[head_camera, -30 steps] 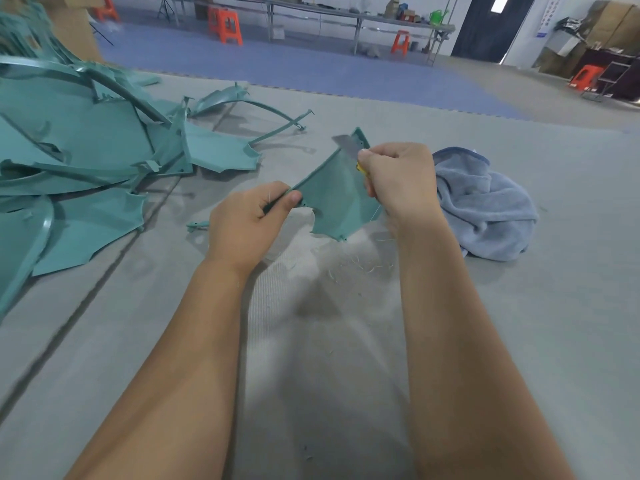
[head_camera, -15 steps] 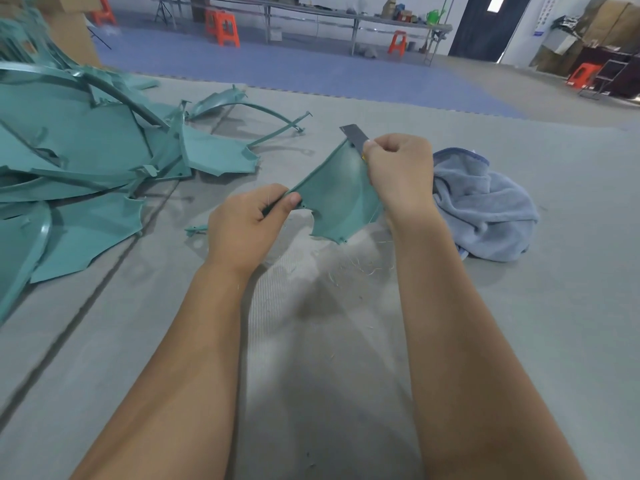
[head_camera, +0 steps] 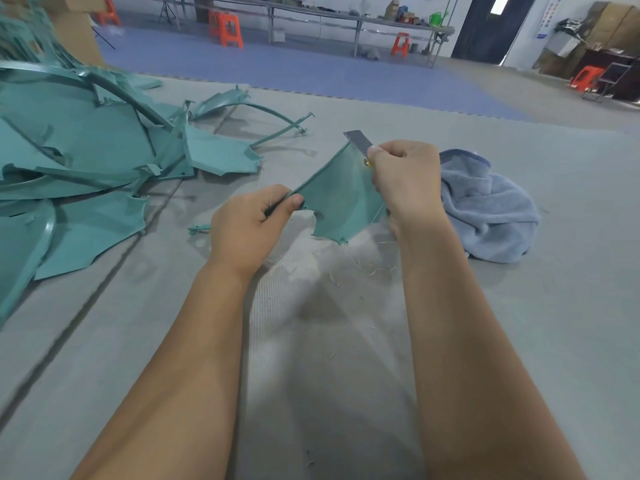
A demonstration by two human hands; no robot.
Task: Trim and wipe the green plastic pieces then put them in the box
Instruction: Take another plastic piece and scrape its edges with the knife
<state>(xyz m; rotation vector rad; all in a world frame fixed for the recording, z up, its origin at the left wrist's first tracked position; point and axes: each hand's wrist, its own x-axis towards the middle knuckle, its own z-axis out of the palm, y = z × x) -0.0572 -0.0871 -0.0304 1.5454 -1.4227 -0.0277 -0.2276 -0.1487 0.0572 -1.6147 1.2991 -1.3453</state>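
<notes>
A curved green plastic piece (head_camera: 341,199) is held up above the grey mat in the middle of the head view. My left hand (head_camera: 247,225) pinches its left tip between thumb and fingers. My right hand (head_camera: 405,178) grips a utility knife; its grey blade (head_camera: 358,140) sticks up past the piece's top corner, against the upper right edge. The knife's handle is hidden inside the fist. Thin pale shavings (head_camera: 356,265) lie on the mat below the piece.
A pile of green plastic pieces (head_camera: 86,157) covers the mat at the left. A crumpled blue-grey towel (head_camera: 485,209) lies just right of my right hand. A cardboard box (head_camera: 74,32) stands at the far left. Orange stools and long tables stand far behind.
The knife blade has slid up along the piece's right edge and now sticks out above its top corner. My left hand has kept its pinch on the tip.
</notes>
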